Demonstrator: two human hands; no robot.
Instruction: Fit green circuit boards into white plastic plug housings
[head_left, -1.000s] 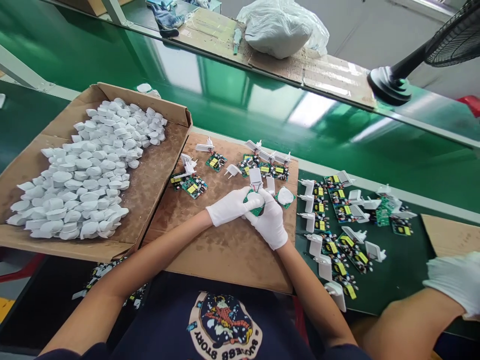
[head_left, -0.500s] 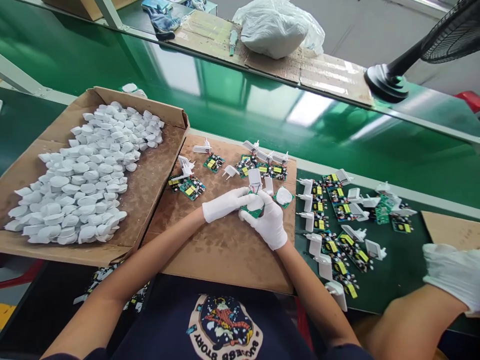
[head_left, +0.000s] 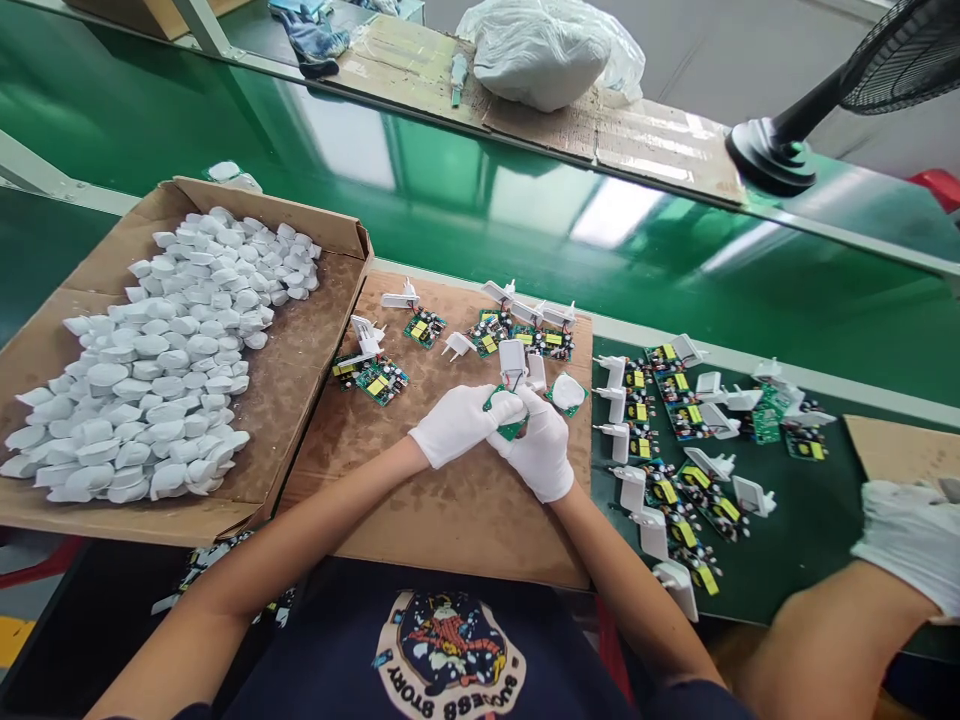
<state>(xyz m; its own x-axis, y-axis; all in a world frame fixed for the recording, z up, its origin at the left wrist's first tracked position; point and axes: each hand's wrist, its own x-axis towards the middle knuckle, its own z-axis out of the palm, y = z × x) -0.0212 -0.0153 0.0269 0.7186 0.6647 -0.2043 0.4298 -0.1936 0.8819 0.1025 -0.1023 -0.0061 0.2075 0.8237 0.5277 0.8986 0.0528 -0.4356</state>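
Both my hands wear white gloves and meet over a brown cardboard sheet (head_left: 450, 510). My left hand (head_left: 457, 424) and my right hand (head_left: 541, 448) are closed together on a small green circuit board (head_left: 511, 428) with a white plug shell against it. Just beyond my fingers stand a white plug piece (head_left: 512, 360) and a white cap on a board (head_left: 568, 392). More green boards with white plug parts (head_left: 525, 330) lie further back on the cardboard.
A cardboard tray (head_left: 300, 360) at the left holds a heap of white plastic caps (head_left: 161, 360). Rows of boards with plugs (head_left: 675, 450) lie on the dark mat at right. Another person's gloved hand (head_left: 911, 540) rests at the far right. A green conveyor belt (head_left: 487, 200) runs behind; a fan base (head_left: 772, 160) stands beyond.
My hands stay together on the board, with only small shifts of the fingers. The other person's gloved hand at the right has moved slightly.
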